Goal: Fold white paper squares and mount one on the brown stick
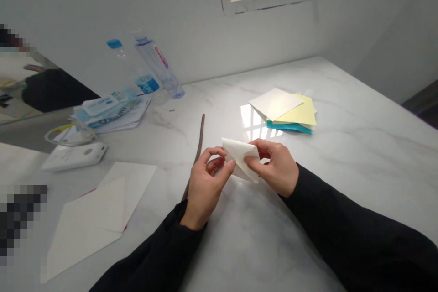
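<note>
A small piece of folded white paper (241, 149) is held above the table between both hands. My left hand (208, 180) pinches its left side, the thumb pressing on the front face near the middle. On the other side, my right hand (275, 164) grips the right edge, its thumb in front and fingers mostly behind. Creases and overlapping flaps show on the paper. A thin brown stick (200, 134) lies on the table, partly hidden by my left hand and sleeve.
A stack of yellow, white and blue paper sheets (290, 109) lies beyond my right hand. White sheets (92, 212), a white device (77, 155) with a cable, and a wipes pack (109, 107) are at left. Two plastic bottles, one capped blue (147, 82), one clear (160, 66), stand near the wall.
</note>
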Demonstrator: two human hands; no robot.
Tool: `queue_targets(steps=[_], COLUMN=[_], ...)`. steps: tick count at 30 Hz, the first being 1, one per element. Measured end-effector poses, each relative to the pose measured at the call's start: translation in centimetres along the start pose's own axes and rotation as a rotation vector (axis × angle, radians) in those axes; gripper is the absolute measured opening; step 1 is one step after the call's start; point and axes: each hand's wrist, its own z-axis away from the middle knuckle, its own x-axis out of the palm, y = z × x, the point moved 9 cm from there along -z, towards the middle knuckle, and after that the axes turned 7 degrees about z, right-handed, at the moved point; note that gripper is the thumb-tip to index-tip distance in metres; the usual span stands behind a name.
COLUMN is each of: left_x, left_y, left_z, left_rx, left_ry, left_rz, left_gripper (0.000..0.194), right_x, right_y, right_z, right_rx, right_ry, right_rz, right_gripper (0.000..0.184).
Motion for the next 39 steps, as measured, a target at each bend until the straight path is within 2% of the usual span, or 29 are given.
queue_targets(steps=[11,22,28,39], left_x=[-0.1,-0.2,0.0,-0.3], left_y=[0.5,0.6,0.8,1.1], left_z=[0.2,0.1,0.1,0.6], left_rx=[0.114,0.141,0.113,0.182], left_ry=[0.015,0.027,0.032,0.036], left_rz=[-0.179,-0.191,-0.125,-0.244], left_gripper=[0.015,0.014,0.017,0.018], right_x=[-0.6,-0.8,-0.9,-1.0], right_y=[-0.4,-0.9,-1.1,-1.3], right_z=[0.1,0.2,0.3,0.5], right_rx=[-0.022,-0.058,-0.071,-0.069], right_ry=[0.077,0.108,0.12,0.118], right_rz=[0.055,0.076,0.067,0.05], right_gripper=[0.012,0.01,0.009,0.01])
